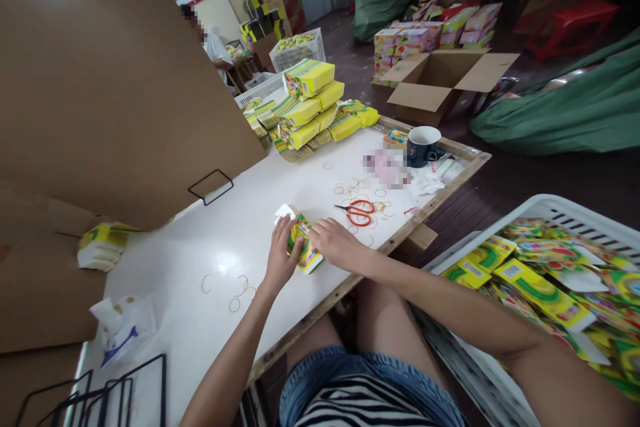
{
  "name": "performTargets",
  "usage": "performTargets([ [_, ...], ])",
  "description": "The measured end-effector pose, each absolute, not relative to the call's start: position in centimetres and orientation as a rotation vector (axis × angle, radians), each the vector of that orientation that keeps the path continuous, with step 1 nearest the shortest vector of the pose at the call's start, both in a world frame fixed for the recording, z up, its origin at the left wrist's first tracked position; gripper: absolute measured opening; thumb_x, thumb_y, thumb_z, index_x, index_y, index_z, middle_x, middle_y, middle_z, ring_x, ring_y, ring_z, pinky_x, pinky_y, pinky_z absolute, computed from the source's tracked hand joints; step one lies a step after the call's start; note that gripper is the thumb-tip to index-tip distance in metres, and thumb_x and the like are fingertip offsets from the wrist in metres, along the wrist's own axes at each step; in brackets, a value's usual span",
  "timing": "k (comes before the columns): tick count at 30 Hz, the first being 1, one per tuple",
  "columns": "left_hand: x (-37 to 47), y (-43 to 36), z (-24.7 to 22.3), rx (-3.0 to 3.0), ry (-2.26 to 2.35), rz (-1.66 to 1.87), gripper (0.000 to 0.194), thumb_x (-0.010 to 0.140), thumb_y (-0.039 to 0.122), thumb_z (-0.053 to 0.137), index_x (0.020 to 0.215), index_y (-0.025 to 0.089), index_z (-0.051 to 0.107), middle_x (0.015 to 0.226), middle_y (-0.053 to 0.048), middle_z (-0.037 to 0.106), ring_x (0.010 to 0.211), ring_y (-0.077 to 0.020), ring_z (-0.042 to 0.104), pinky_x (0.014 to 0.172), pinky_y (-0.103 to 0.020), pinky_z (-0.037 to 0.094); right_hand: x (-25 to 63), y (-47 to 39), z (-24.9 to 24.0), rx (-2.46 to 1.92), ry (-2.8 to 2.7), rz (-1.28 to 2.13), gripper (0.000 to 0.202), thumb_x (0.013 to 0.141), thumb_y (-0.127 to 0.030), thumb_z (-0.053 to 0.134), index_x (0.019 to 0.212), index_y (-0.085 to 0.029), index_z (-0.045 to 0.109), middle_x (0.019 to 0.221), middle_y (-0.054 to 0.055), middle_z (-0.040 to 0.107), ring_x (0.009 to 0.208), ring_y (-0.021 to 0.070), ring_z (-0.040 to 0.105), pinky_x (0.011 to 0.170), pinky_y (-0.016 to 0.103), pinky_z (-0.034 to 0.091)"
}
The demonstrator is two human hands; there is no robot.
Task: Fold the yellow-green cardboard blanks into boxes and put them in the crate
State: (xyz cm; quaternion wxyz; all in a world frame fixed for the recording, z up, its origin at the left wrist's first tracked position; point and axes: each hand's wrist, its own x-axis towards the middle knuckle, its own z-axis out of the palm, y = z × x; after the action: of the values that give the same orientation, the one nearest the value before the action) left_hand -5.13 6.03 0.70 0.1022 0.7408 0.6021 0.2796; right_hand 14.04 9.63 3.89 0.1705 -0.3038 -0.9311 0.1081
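Note:
A small yellow and green carton (311,260) with a white flap standing out at its far end lies tilted on the white table (200,240). My left hand (284,250) is closed around its left side, thumb across the front. Fingers of my right hand (335,240) are bent and pressed on the carton's right edge; their tips are partly hidden. Just beyond my right hand lie red-handled scissors (359,212) among several loose rubber bands (380,193). More rubber bands (235,305) are scattered to the left of my left forearm.
Stacked yellow cartons (305,110) stand at the table's far end, with a dark mug (423,147) at the right corner. On my right is a white basket (575,208) full of flat cartons. Cardboard (115,80) walls the left side. A person (216,50) sits behind it.

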Motion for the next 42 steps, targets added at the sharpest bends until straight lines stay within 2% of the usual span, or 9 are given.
performTargets([
  [6,-5.4,6.4,0.7,2.123,1.76,0.841,0.045,0.094,0.04,0.048,0.135,0.023,0.047,0.15,-0.012,0.041,0.144,-0.0266,0.03,0.117,-0.053,0.027,17.5,8.4,-0.4,-0.789,-2.579,0.405,0.018,0.094,-0.009,0.045,0.084,-0.014,0.06,0.087,0.009,0.062,0.085,0.0222,0.052,0.075,0.034,0.036],
  [11,-5.7,6.6,0.7,2.078,1.751,0.839,0.044,0.094,0.041,0.047,0.135,0.025,0.047,0.151,-0.012,0.041,0.144,-0.0267,0.03,0.116,-0.053,0.027,21.4,8.2,-3.6,-1.166,-2.667,0.503,0.012,0.088,-0.008,0.053,0.084,-0.014,0.063,0.089,0.008,0.065,0.088,0.0217,0.055,0.079,0.032,0.036],
  [21,-6.1,7.0,0.9,2.084,1.751,0.801,0.043,0.093,0.04,0.048,0.134,0.026,0.047,0.15,-0.012,0.042,0.144,-0.0262,0.031,0.117,-0.052,0.026,20.9,12.6,-3.5,-1.691,-2.534,0.471,0.022,0.09,-0.011,0.051,0.102,-0.002,0.067,0.106,0.025,0.067,0.107,0.0335,0.056,0.088,0.041,0.035],
  [31,-5.8,7.8,1.4,2.133,1.799,0.697,0.041,0.094,0.04,0.044,0.133,0.027,0.047,0.151,-0.013,0.042,0.145,-0.0303,0.028,0.115,-0.065,0.009,21.3,9.9,-1.6,-1.557,-2.519,0.672,0.005,0.083,-0.011,0.063,0.085,-0.012,0.068,0.097,0.016,0.071,0.102,0.0264,0.061,0.088,0.034,0.036],
  [34,-5.5,6.8,1.4,2.103,1.836,0.883,0.053,0.093,0.041,0.048,0.141,0.024,0.037,0.153,-0.016,0.037,0.147,-0.0309,0.022,0.116,-0.063,0.008,19.7,9.8,-0.9,-1.5,-2.436,0.756,0.003,0.083,-0.01,0.065,0.084,-0.012,0.067,0.092,0.014,0.072,0.096,0.0238,0.064,0.086,0.032,0.039],
  [38,-4.8,4.1,0.0,1.728,1.982,1.263,0.076,0.092,0.05,0.048,0.152,0.022,0.01,0.162,-0.015,0.012,0.15,-0.027,0.009,0.121,-0.05,0.012,16.9,10.4,0.5,-1.409,-2.242,0.844,0.02,0.097,-0.026,0.05,0.103,-0.013,0.065,0.107,0.012,0.07,0.099,0.0173,0.065,0.083,0.025,0.045],
  [41,-3.4,2.6,-2.1,1.409,1.987,1.201,0.079,0.093,0.055,0.04,0.153,0.023,-0.002,0.163,-0.013,-0.003,0.149,-0.027,0.002,0.121,-0.05,0.011,14.9,10.3,1.5,-1.336,-2.153,0.927,0.033,0.101,-0.033,0.041,0.121,-0.015,0.059,0.117,0.011,0.067,0.101,0.0151,0.066,0.08,0.022,0.048],
  [42,-2.8,2.4,-2.8,1.398,1.967,1.179,0.079,0.094,0.055,0.038,0.153,0.022,-0.004,0.163,-0.014,-0.003,0.149,-0.0276,0.004,0.12,-0.051,0.014,14.3,10.0,1.8,-1.288,-2.127,0.98,0.034,0.1,-0.034,0.043,0.123,-0.016,0.058,0.119,0.011,0.067,0.102,0.016,0.066,0.081,0.023,0.048],
])
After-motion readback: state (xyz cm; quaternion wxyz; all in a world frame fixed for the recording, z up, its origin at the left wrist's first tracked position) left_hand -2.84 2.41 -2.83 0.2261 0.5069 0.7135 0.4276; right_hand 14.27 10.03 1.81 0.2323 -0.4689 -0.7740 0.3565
